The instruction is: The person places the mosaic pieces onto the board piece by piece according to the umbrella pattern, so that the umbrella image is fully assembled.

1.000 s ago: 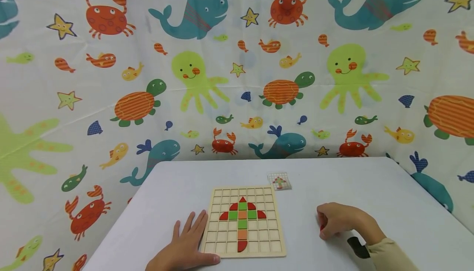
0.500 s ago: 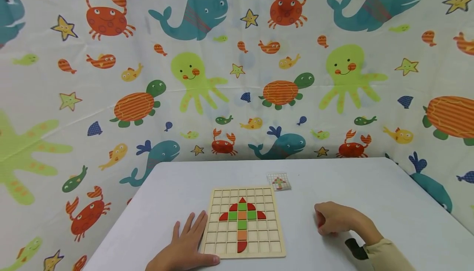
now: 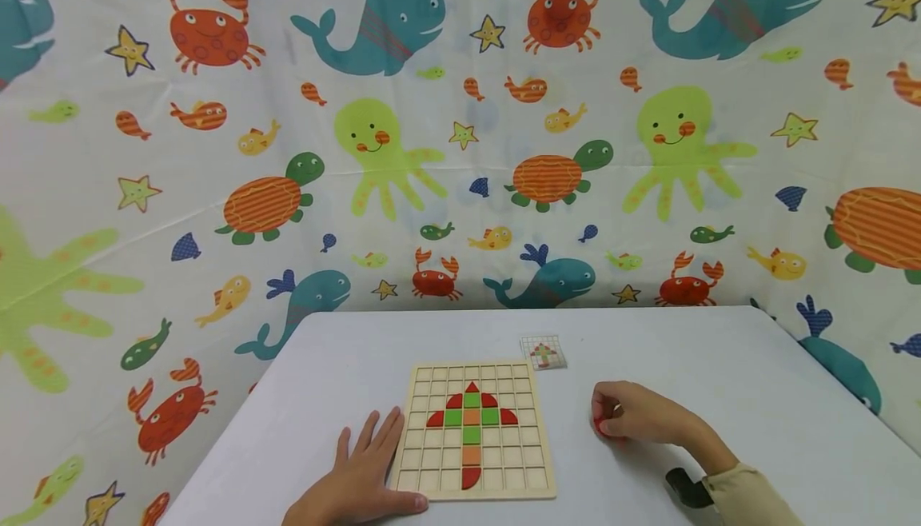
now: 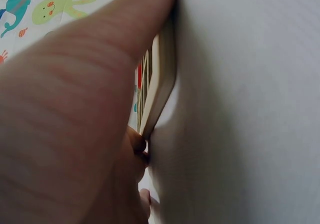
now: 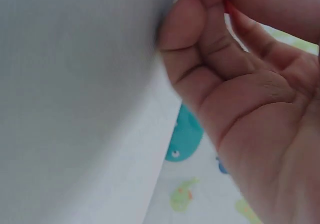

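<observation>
A wooden grid board lies on the white table, with red, green and orange tiles forming an arrow-like figure in its cells. My left hand rests flat with fingers spread at the board's left edge, the thumb at its lower left corner. In the left wrist view the board's edge shows just past the thumb. To the right of the board, my right hand pinches a small red tile low over the table. Fingers hide most of that tile; in the right wrist view only a red sliver shows.
A small pattern card with a similar figure lies at the board's upper right corner. Behind the table's far edge hangs a curtain printed with sea animals. A black wrist device sits by the right sleeve.
My right hand has moved left and slightly away from me, toward the board, with the red tile between its fingers. The left hand and the board have stayed in place.
</observation>
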Demonstrator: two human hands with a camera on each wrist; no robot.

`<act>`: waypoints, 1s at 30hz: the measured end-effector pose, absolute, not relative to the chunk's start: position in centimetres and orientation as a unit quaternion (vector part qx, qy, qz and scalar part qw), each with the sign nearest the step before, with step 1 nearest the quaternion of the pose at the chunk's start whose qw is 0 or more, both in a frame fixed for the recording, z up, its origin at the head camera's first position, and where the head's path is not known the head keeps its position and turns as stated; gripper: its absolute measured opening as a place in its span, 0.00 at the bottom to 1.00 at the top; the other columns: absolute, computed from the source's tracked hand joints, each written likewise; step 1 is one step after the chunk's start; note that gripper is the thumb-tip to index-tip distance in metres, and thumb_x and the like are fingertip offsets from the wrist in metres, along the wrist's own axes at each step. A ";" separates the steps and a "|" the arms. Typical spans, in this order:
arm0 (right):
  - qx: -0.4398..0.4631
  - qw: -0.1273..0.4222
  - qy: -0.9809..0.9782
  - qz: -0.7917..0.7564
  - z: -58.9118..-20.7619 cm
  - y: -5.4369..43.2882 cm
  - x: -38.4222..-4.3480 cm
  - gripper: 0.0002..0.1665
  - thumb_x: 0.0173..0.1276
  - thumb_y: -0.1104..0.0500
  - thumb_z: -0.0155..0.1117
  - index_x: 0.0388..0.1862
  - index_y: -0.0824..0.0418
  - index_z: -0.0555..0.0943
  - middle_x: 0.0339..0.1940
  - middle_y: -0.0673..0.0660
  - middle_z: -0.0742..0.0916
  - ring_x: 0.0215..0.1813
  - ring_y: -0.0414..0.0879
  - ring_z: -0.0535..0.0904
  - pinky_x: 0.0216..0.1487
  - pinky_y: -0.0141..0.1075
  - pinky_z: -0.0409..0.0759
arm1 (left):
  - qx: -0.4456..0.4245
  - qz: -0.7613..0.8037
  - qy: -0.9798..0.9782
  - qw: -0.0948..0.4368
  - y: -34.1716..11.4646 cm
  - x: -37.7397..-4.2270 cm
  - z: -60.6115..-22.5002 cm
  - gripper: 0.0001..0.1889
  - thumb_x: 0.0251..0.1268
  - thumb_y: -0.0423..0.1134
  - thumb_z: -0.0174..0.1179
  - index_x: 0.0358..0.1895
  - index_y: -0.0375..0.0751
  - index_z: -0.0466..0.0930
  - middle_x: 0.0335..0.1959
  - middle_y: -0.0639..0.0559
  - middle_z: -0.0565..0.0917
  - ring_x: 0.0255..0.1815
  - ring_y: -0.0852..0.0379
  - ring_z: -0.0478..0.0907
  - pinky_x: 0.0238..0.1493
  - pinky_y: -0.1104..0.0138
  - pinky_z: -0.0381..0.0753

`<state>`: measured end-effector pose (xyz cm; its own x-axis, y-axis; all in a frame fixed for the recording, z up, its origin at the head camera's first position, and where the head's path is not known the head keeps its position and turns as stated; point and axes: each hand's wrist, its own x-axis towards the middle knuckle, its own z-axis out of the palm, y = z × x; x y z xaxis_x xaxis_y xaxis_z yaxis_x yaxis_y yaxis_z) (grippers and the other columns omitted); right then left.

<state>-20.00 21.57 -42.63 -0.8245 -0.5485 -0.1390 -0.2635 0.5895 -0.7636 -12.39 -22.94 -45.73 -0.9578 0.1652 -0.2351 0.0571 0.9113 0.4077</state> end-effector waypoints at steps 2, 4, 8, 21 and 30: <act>-0.236 0.181 0.858 -0.418 -42.9 21.3 -20.1 0.08 0.72 0.71 0.67 0.42 0.62 0.79 0.33 0.54 0.82 0.32 0.50 0.81 0.33 0.35 0.80 | 0.056 0.202 0.969 0.132 -22.9 -12.3 -45.7 0.73 0.39 0.79 0.73 0.87 0.41 0.53 0.89 0.43 0.51 0.87 0.32 0.37 0.75 0.29 0.21; -0.237 0.183 0.843 -0.447 -43.0 20.9 -20.2 0.08 0.72 0.71 0.66 0.46 0.64 0.79 0.35 0.57 0.83 0.33 0.53 0.84 0.36 0.36 0.82 | 0.055 0.200 0.969 0.130 -22.9 -12.3 -45.5 0.74 0.38 0.80 0.73 0.87 0.41 0.53 0.89 0.43 0.51 0.87 0.32 0.37 0.75 0.29 0.21; -0.240 0.181 0.819 -0.488 -42.8 20.1 -20.2 0.13 0.73 0.71 0.64 0.55 0.67 0.80 0.37 0.59 0.84 0.35 0.55 0.87 0.40 0.36 0.83 | 0.060 0.201 0.970 0.127 -23.0 -12.2 -45.3 0.73 0.40 0.79 0.73 0.87 0.39 0.53 0.88 0.41 0.52 0.87 0.31 0.37 0.75 0.28 0.22; -0.247 0.135 0.799 -0.531 -41.7 16.6 -19.3 0.07 0.72 0.70 0.70 0.46 0.66 0.82 0.39 0.56 0.85 0.37 0.54 0.88 0.44 0.36 0.87 | 0.066 0.194 0.971 0.121 -22.8 -12.4 -45.2 0.73 0.41 0.80 0.72 0.87 0.39 0.54 0.88 0.41 0.52 0.87 0.32 0.37 0.75 0.28 0.23; -0.286 0.110 0.811 -0.499 -41.1 13.3 -19.1 0.05 0.72 0.66 0.74 0.43 0.60 0.85 0.39 0.53 0.87 0.42 0.50 0.84 0.46 0.33 0.85 | 0.066 0.200 0.970 0.124 -22.9 -12.4 -45.5 0.73 0.41 0.80 0.72 0.87 0.38 0.54 0.88 0.40 0.52 0.87 0.32 0.37 0.75 0.28 0.24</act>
